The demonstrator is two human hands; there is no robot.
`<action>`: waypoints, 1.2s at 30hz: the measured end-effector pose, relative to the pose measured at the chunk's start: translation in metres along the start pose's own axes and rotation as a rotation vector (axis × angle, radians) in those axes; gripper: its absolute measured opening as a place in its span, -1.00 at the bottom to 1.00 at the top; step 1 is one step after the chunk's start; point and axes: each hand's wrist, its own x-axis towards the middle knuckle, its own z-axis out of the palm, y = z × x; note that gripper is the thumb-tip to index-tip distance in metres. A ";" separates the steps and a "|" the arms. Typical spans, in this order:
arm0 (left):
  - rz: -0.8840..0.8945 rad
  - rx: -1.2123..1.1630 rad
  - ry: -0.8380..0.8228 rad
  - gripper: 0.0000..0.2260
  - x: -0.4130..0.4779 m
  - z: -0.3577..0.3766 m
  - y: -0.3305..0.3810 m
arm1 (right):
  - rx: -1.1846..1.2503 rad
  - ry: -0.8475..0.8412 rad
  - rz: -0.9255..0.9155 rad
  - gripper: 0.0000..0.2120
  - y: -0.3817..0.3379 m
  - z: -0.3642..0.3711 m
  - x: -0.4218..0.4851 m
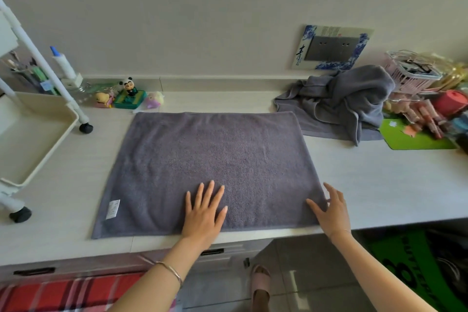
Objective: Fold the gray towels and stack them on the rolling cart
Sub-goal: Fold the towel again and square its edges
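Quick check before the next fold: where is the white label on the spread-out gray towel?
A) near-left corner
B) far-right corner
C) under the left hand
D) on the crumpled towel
A: the white label sits by the near-left corner of the spread towel, apart from the left hand, which presses flat near the front edge.

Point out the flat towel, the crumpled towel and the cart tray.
flat towel (215, 157): head view, its bare middle.
crumpled towel (350, 100): head view, heap's middle.
cart tray (33, 140): head view, bare inside.
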 end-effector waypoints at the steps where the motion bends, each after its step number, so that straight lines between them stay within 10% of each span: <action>1: 0.023 -0.010 -0.017 -0.48 -0.002 0.001 0.007 | 0.056 -0.010 0.049 -0.34 -0.002 -0.004 -0.001; 15: 0.072 -0.133 -0.005 0.00 0.000 -0.007 0.021 | 0.348 -0.045 0.213 -0.80 0.000 -0.020 -0.015; 22: -0.358 -0.111 0.115 -0.53 -0.035 -0.012 -0.063 | 0.514 0.152 0.129 -0.80 -0.077 -0.010 -0.040; 25: -0.352 -0.148 0.172 -0.46 -0.052 -0.007 -0.094 | 0.611 0.155 -0.002 -0.73 -0.138 0.008 -0.047; 33: -0.515 -1.681 0.416 -0.42 -0.076 -0.041 -0.142 | 0.640 -0.165 -0.581 -0.79 -0.285 0.100 -0.128; 36: -0.660 -1.864 0.412 -0.42 -0.090 -0.052 -0.160 | 0.528 -0.379 -0.694 -0.93 -0.300 0.154 -0.160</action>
